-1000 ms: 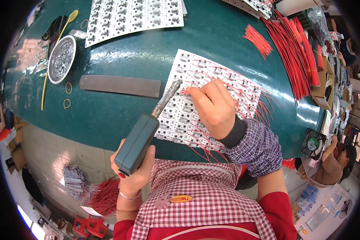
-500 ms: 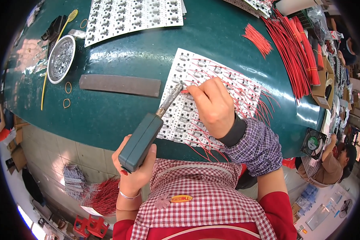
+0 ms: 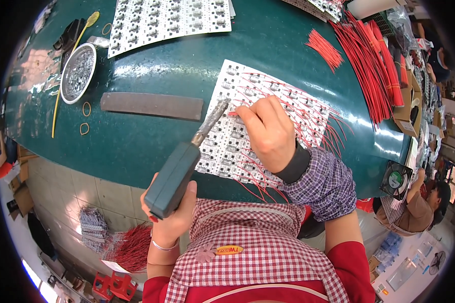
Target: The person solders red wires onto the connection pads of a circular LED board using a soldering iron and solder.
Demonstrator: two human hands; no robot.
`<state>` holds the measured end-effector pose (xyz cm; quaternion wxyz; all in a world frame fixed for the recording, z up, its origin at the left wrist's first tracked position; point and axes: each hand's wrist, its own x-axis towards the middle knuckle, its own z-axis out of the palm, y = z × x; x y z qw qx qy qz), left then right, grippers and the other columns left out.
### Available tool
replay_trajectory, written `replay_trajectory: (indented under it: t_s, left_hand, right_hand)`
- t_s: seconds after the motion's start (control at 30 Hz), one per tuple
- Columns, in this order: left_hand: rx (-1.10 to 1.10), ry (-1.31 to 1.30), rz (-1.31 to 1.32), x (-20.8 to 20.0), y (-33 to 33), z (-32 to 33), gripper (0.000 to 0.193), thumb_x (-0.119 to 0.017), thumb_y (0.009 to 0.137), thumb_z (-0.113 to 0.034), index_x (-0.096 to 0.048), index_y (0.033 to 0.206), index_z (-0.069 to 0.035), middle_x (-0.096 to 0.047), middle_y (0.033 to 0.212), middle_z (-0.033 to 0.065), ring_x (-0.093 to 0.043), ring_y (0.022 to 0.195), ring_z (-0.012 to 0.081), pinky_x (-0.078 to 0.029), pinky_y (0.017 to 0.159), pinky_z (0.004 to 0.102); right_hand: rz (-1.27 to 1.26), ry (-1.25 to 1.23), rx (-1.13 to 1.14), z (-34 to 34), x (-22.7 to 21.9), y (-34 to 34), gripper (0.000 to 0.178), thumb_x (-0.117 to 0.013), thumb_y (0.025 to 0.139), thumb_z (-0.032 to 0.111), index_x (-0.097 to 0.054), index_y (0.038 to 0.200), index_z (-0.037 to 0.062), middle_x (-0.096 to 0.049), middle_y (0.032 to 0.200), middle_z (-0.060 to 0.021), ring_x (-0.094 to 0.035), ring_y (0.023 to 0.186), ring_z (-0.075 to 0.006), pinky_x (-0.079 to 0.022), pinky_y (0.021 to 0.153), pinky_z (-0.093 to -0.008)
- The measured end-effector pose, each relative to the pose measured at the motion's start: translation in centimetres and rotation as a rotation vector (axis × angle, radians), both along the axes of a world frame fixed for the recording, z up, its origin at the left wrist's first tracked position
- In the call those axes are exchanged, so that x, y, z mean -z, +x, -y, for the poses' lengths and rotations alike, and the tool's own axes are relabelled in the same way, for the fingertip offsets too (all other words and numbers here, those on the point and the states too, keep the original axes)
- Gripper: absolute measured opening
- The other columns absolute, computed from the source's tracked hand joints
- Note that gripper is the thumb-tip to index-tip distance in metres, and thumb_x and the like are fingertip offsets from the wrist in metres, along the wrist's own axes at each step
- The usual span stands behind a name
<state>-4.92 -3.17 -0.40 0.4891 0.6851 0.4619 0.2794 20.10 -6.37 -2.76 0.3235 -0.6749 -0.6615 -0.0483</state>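
My left hand is wrapped round the dark green handle of a soldering iron, whose thick metal shaft points up and to the right. Its tip lies over a white circuit board panel, just left of my right fingertips. Between thumb and forefinger, my right hand pinches a red wire, low over the panel; most of the wire is hidden by the hand. Many thin red wires trail from the panel's right and lower parts, while its left columns show only small components.
A grey-brown bar lies left of the panel. Beyond it are a bowl of silvery bits and a yellow stick. More panels lie at the back. Bundled red wires and a small fan are at right.
The soldering iron and my left hand have shifted slightly left, the tip drawing a little away from my right fingertips. My right hand has hardly moved.
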Motion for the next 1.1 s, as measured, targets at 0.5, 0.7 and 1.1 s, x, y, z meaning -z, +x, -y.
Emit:
replay_trajectory:
  t_s: [0.5,0.7,1.1]
  left_hand:
    - [-0.06,-0.064,0.117,-0.2,-0.6,0.5,0.042,-0.073,0.082,0.01,-0.066,0.123,0.003,-0.07,0.11,0.0111,-0.059,0.075,0.0104,-0.047,0.062,0.0235]
    - [-0.02,-0.044,0.054,-0.2,-1.1,0.5,0.044,-0.075,0.082,0.008,-0.065,0.124,0.004,-0.07,0.112,0.0117,-0.064,0.087,0.0147,-0.052,0.072,0.0272]
    - [-0.013,-0.088,0.044,0.7,-2.3,1.5,0.043,-0.075,0.084,0.009,-0.065,0.125,0.004,-0.07,0.11,0.0107,-0.063,0.081,0.0117,-0.051,0.064,0.0253]
  right_hand:
    - [-0.142,0.01,0.043,1.5,-1.8,-0.9,0.028,-0.073,0.072,-0.012,-0.072,0.097,0.0013,-0.057,0.08,-0.008,-0.058,0.072,-0.0244,-0.047,0.06,-0.0358]
    - [-0.152,-0.018,0.033,1.2,-0.7,-0.3,0.026,-0.073,0.073,-0.01,-0.073,0.096,0.003,-0.059,0.079,-0.0075,-0.059,0.071,-0.0244,-0.048,0.06,-0.0359]
    - [-0.278,-0.032,0.019,0.8,-0.5,-0.3,0.017,-0.074,0.078,-0.005,-0.07,0.093,0.0023,-0.056,0.079,-0.0087,-0.06,0.074,-0.0262,-0.049,0.062,-0.038]
